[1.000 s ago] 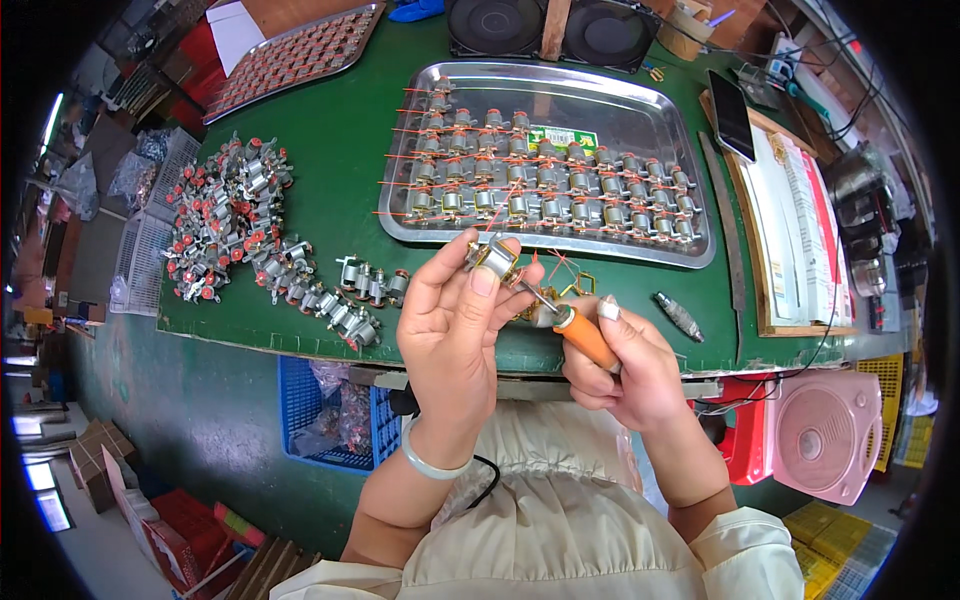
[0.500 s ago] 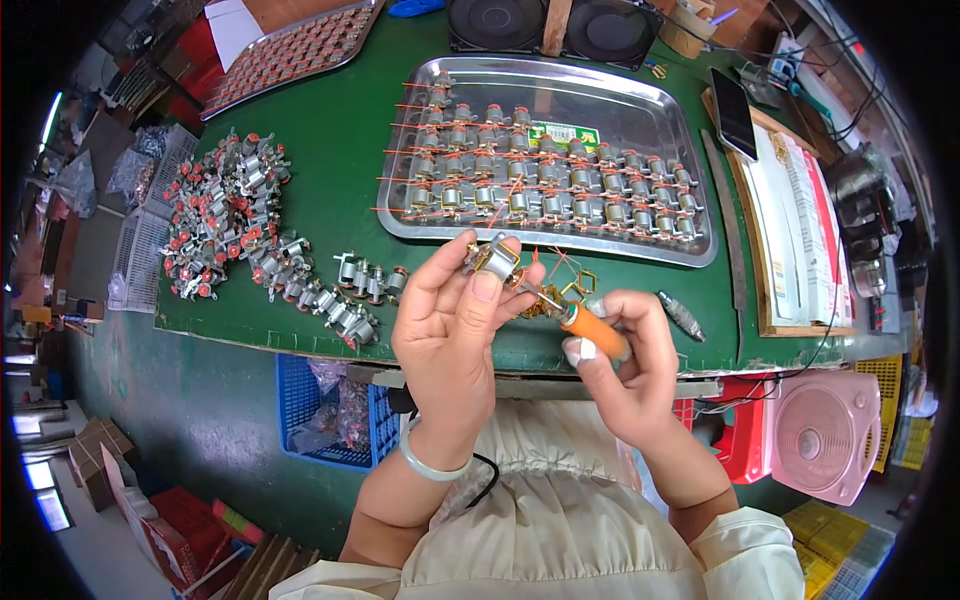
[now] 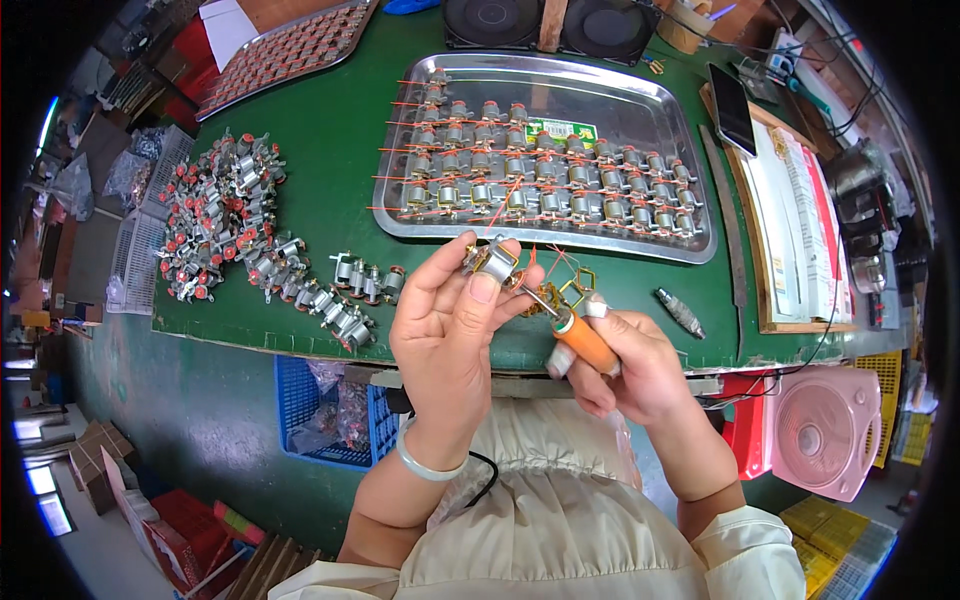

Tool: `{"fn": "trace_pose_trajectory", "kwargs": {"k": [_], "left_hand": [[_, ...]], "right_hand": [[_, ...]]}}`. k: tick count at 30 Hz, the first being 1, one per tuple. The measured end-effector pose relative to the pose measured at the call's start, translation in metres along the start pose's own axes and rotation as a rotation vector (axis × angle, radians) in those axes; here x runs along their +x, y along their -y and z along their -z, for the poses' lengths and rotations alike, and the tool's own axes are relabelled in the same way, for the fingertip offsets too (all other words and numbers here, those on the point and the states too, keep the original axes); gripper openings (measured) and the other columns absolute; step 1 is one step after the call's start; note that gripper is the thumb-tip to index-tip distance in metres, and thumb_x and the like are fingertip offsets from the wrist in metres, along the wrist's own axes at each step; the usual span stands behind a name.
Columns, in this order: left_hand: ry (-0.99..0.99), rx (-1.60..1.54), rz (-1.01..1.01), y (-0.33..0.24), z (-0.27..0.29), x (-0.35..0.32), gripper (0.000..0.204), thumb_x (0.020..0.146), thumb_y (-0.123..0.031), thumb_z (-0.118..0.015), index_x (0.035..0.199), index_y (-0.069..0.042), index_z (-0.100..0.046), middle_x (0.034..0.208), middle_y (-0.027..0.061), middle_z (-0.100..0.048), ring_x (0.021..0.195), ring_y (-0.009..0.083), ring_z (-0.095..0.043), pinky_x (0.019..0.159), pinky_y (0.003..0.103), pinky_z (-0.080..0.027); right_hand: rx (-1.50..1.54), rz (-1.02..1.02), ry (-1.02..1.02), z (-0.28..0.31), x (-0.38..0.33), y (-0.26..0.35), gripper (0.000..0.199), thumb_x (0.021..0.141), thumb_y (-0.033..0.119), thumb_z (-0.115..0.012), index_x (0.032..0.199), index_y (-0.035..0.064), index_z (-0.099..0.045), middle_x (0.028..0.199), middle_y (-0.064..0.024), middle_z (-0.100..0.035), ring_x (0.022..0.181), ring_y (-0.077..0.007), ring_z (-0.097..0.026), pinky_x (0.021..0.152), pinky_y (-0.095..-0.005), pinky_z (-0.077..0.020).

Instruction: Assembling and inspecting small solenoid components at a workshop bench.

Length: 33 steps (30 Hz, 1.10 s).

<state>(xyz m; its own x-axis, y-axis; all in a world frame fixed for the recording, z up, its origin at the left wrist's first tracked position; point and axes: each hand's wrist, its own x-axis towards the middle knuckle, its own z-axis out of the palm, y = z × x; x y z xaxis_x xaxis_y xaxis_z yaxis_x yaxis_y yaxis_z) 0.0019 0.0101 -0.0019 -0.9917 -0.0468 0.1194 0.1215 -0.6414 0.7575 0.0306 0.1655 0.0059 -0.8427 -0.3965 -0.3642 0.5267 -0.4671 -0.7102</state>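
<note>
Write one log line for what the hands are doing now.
left hand: holds motor | right hand: holds screwdriver, tip at motor | tray: rows of motors

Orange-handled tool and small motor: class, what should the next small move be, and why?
Probably ease the tool's tip onto the motor's end. The left hand holds the small motor up, and the right hand aims the orange-handled tool at it, with the tip just beside the motor.
</note>
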Motion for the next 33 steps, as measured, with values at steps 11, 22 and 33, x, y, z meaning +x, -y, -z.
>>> {"fn": "trace_pose_trajectory", "kwargs": {"k": [11, 22, 33], "left_hand": [[0.332, 0.371, -0.002, 0.013, 0.021, -0.009, 0.027, 0.081, 0.001, -0.056, 0.107, 0.002, -0.052, 0.1, 0.015, -0.059, 0.081, 0.0191, -0.062, 0.071, 0.029, -0.052], [0.443, 0.78, -0.002, 0.019, 0.023, -0.009, 0.027, 0.075, -0.001, -0.063, 0.101, -0.002, -0.059, 0.093, 0.0098, -0.063, 0.073, 0.0142, -0.062, 0.065, 0.025, -0.052], [0.439, 0.808, -0.088, 0.024, 0.025, -0.011, 0.027, 0.073, 0.001, -0.064, 0.099, -0.002, -0.061, 0.091, 0.0104, -0.064, 0.07, 0.0142, -0.063, 0.062, 0.024, -0.052]], "right_hand": [[-0.429, 0.724, -0.193, 0.013, -0.013, 0.04, 0.029, 0.071, 0.004, -0.068, 0.096, 0.0001, -0.054, 0.085, -0.0034, -0.054, 0.075, -0.0102, -0.053, 0.063, -0.02, -0.0449], [-0.958, 0.883, -0.17, 0.001, 0.004, 0.036, 0.046, 0.08, 0.002, -0.059, 0.122, -0.0029, -0.039, 0.102, -0.0165, -0.054, 0.093, -0.0198, -0.054, 0.076, -0.0285, -0.0478], [-1.087, 0.79, -0.355, -0.005, 0.007, 0.039, 0.04, 0.078, -0.002, -0.06, 0.115, -0.0034, -0.046, 0.102, -0.0129, -0.054, 0.087, -0.0145, -0.056, 0.071, -0.0231, -0.0484]]}}
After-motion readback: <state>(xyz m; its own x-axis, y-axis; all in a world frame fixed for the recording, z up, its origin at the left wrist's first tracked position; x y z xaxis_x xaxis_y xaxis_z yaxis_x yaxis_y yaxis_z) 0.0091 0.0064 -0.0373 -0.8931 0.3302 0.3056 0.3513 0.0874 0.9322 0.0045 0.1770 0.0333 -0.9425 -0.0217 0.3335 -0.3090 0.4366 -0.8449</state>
